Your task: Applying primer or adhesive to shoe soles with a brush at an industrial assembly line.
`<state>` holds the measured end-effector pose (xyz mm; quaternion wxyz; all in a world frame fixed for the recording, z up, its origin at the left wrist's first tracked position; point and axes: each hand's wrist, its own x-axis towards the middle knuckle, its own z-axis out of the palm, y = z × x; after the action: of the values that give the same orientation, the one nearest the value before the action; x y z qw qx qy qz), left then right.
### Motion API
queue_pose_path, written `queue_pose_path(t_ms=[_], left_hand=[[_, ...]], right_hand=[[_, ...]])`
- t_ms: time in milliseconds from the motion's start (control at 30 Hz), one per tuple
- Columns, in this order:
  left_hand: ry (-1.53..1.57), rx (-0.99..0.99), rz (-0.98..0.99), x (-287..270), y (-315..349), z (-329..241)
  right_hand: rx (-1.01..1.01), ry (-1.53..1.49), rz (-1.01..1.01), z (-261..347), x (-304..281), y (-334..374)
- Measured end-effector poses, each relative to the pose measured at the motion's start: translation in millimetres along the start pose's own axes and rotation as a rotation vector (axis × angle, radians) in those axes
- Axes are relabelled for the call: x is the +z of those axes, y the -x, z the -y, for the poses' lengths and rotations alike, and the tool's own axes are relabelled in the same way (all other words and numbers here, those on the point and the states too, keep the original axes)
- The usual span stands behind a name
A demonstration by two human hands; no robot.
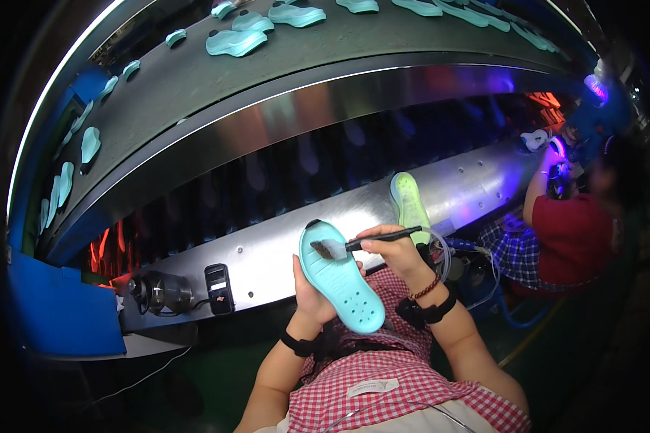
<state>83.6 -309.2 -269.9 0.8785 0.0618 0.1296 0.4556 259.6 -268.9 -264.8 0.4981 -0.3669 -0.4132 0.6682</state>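
Beyond a checked apron (426, 397), the left hand (310, 294) cups a turquoise sole (343, 280), the right hand (395, 249) clasping a slanted brush (353, 245).

A phone (219, 289) is laid on the counter (267, 252), just beside a dark pot (167, 291). Further left, a blue cabinet (61, 307) is placed. Beyond the counter, a dark belt (195, 94) is bordered by steel. At the right, a red top (578, 238) is worn by a co-worker (538, 191). At lower left, a white cable (141, 376) is seen.
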Motion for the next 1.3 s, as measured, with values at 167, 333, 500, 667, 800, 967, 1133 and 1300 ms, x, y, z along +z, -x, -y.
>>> queue_pose_path(t_ms=[167,333,500,667,800,967,1133,1300], left_hand=[[-0.050,0.119,-0.075,-9,1,7],[-0.150,0.355,-0.331,1,-12,8],[-0.274,0.376,-0.278,-9,-6,-29],[-0.298,0.304,-0.128,-5,16,-45],[-0.127,0.204,-0.120,13,12,-27],[0.022,0.235,-0.054,27,11,-26],[-0.167,0.398,-0.243,32,8,-24],[-0.163,0.499,-0.036,10,11,-32]], right_hand=[[0.000,0.091,0.004,12,17,-15],[-0.194,0.491,0.083,24,47,-7],[-0.538,0.883,0.318,37,50,18],[-0.272,0.783,0.580,59,33,29],[-0.155,0.339,0.200,60,49,15],[-0.312,0.591,0.461,68,58,26],[-0.115,0.440,0.247,65,46,19],[-0.426,0.548,0.668,54,46,42]])
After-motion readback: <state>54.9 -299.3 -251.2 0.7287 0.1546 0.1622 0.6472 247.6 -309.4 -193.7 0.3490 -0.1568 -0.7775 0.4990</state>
